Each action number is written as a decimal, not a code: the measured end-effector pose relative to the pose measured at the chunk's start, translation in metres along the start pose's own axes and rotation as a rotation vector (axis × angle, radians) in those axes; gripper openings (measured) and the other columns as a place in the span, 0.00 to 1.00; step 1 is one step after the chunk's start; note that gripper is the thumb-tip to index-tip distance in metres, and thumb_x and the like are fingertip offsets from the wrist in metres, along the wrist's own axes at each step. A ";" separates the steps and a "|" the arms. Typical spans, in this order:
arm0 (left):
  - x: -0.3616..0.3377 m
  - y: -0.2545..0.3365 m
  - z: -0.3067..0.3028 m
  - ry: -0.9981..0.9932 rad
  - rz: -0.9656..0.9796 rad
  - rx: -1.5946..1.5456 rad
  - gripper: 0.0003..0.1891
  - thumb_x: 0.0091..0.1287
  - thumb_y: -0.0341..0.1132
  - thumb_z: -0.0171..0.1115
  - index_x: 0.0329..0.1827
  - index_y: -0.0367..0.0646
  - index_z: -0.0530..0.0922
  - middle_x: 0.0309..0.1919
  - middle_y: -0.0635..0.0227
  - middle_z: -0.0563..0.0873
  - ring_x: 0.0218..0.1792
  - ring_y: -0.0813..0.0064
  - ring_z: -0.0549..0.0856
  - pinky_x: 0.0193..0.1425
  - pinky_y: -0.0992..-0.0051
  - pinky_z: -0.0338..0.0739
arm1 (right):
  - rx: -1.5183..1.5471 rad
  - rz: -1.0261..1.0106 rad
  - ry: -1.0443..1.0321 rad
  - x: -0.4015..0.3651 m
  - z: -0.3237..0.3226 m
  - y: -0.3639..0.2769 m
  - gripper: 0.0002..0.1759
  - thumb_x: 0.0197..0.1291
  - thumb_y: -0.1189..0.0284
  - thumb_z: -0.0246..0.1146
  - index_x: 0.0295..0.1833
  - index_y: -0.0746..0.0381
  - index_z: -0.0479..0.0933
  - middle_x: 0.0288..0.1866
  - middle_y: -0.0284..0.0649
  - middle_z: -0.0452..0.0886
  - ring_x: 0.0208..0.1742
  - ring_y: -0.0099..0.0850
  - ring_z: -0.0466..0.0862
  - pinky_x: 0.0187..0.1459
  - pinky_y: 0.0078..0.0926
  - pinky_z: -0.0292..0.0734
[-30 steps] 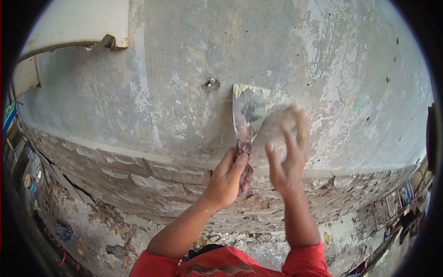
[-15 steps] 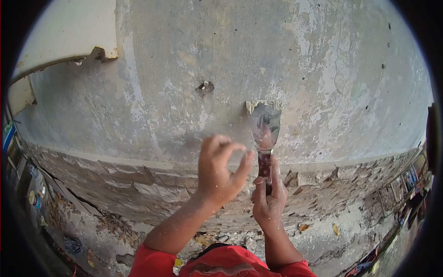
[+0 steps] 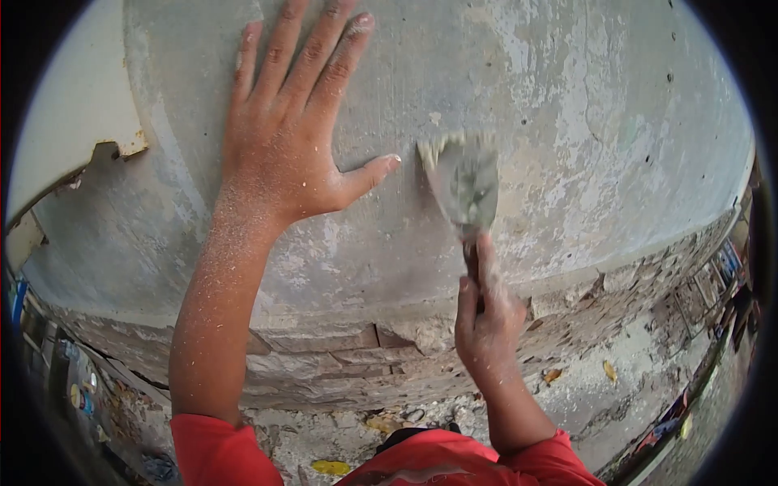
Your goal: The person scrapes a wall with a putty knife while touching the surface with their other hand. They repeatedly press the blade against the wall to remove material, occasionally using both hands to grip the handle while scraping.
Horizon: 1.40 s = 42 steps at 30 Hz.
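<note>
My left hand (image 3: pixel 288 138) is spread with its palm toward the grey wall (image 3: pixel 389 235), seemingly resting flat on it. White dust and flakes cover its back and the forearm. In my right hand (image 3: pixel 489 324) is a putty knife (image 3: pixel 466 186), gripped by its dark handle with the index finger stretched along it. The wide metal blade points up at the wall, slightly blurred, with pale scrapings along its edge. Patches of whitish, flaking paint (image 3: pixel 579 105) mark the wall to the right of the blade.
A rough stone band (image 3: pixel 324 364) runs along the wall's foot. A cream panel (image 3: pixel 73 105) with a rusty, broken edge juts in at upper left. Below lies dusty ground with a yellow leaf (image 3: pixel 331 467) and debris. Cluttered items (image 3: pixel 81 397) stand at far left.
My left hand has gone from curled fingers near the putty knife to spread fingers, higher and further left at the wall. The putty knife's blade has risen a little on the wall.
</note>
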<state>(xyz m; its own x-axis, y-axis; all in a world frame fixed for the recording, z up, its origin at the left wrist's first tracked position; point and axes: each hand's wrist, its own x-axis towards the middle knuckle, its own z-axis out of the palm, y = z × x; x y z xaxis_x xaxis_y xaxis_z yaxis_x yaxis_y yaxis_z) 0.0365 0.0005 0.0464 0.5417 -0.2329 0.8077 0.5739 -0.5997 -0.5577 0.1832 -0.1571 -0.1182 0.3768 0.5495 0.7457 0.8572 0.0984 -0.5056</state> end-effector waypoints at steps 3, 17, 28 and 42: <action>-0.001 0.001 0.001 0.015 0.002 0.002 0.54 0.47 0.60 0.68 0.77 0.55 0.53 0.77 0.67 0.53 0.78 0.59 0.49 0.77 0.46 0.41 | 0.009 0.002 0.054 0.033 -0.021 -0.022 0.32 0.60 0.85 0.53 0.72 0.63 0.62 0.55 0.54 0.81 0.51 0.41 0.86 0.48 0.28 0.79; -0.004 -0.001 -0.005 -0.098 -0.090 0.009 0.55 0.43 0.55 0.71 0.77 0.57 0.53 0.78 0.70 0.53 0.78 0.61 0.49 0.78 0.47 0.43 | -0.075 -0.007 0.130 0.013 -0.014 -0.028 0.33 0.62 0.76 0.58 0.73 0.52 0.61 0.34 0.52 0.83 0.28 0.47 0.84 0.29 0.39 0.77; -0.005 -0.001 -0.002 -0.093 -0.130 -0.066 0.53 0.48 0.61 0.67 0.77 0.57 0.52 0.78 0.70 0.49 0.78 0.62 0.47 0.79 0.50 0.39 | -0.115 0.017 0.281 0.072 -0.033 -0.043 0.30 0.64 0.76 0.56 0.73 0.53 0.62 0.40 0.54 0.84 0.36 0.45 0.87 0.34 0.36 0.80; 0.033 0.016 -0.001 -0.039 -0.252 -0.026 0.51 0.56 0.57 0.62 0.78 0.45 0.47 0.78 0.62 0.46 0.78 0.59 0.43 0.79 0.52 0.36 | -0.179 -0.068 0.267 0.129 -0.077 -0.058 0.28 0.67 0.67 0.55 0.71 0.51 0.62 0.22 0.53 0.79 0.22 0.52 0.81 0.24 0.45 0.74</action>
<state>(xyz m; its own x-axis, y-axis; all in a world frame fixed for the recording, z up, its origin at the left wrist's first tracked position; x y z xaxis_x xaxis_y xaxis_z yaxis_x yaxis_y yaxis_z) 0.0631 -0.0173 0.0644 0.4070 -0.0447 0.9123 0.6780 -0.6546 -0.3345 0.2086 -0.1554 0.0409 0.3753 0.3074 0.8744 0.9226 -0.0331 -0.3843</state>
